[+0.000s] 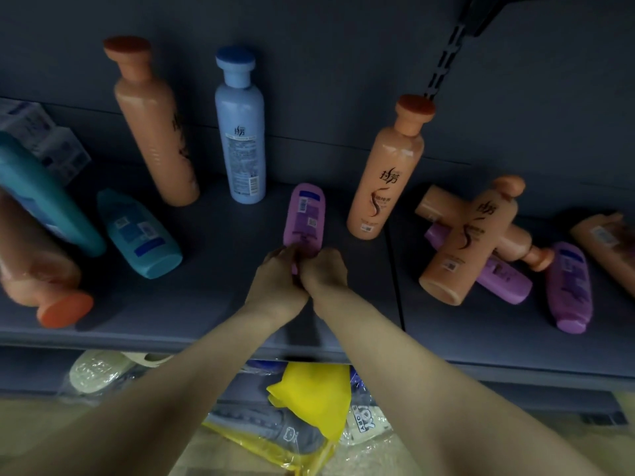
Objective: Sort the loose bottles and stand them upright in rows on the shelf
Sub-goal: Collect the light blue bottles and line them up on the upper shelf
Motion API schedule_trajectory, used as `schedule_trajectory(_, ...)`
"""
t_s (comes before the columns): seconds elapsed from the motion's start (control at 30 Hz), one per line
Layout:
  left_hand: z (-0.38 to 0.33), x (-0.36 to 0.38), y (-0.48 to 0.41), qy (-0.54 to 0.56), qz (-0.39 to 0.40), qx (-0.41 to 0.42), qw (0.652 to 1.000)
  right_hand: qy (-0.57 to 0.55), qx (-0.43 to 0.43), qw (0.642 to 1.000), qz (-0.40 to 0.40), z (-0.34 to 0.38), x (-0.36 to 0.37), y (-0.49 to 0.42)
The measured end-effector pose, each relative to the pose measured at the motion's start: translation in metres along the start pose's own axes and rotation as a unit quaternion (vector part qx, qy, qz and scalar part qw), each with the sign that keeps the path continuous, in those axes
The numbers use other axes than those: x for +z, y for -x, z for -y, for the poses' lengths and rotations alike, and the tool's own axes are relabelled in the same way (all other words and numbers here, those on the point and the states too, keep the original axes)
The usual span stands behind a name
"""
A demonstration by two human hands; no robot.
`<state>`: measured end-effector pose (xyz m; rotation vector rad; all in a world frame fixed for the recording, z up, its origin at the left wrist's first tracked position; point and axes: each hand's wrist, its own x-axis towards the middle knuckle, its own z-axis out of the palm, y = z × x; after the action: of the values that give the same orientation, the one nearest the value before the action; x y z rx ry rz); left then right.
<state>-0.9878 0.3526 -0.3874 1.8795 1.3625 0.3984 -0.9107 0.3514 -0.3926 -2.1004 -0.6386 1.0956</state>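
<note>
At the middle of the shelf [213, 304], near its front edge, the left hand [275, 280] and the right hand [324, 273] both curl their fingers round the near end of the purple bottle [305, 218], whose far end points to the back wall. Its plastic looks smooth and glossy, its body flattened and round-shouldered, so it could slip while being tipped up or topple on a narrow footing. The tall orange bottle [385, 176] near its right side, slim under a wide flat cap, looks top-heavy; a careless swing could knock it over.
</note>
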Motion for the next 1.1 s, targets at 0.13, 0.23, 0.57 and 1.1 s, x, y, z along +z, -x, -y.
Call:
schedule_trajectory(0.13, -0.005, -0.001, 0.007, 0.038, -0.006, 0.023, 0.999, -0.052, 0.036, 0.998, -0.023, -0.004, -0.003, -0.003)
schedule_trajectory(0.23, -0.012, -0.001, 0.012, 0.053, -0.013, 0.034, 0.998, -0.091, 0.054, 0.994, -0.038, -0.003, -0.008, -0.001)
schedule_trajectory(0.57, -0.022, -0.002, 0.024, 0.075, 0.035, -0.006, 0.997, -0.333, 0.14, 0.932, 0.029, -0.01, -0.038, 0.024)
schedule_trajectory(1.1, -0.073, 0.05, 0.032, 0.331, -0.012, -0.079, 0.94, -0.231, 0.063, 0.965, 0.107, -0.097, -0.195, 0.071)
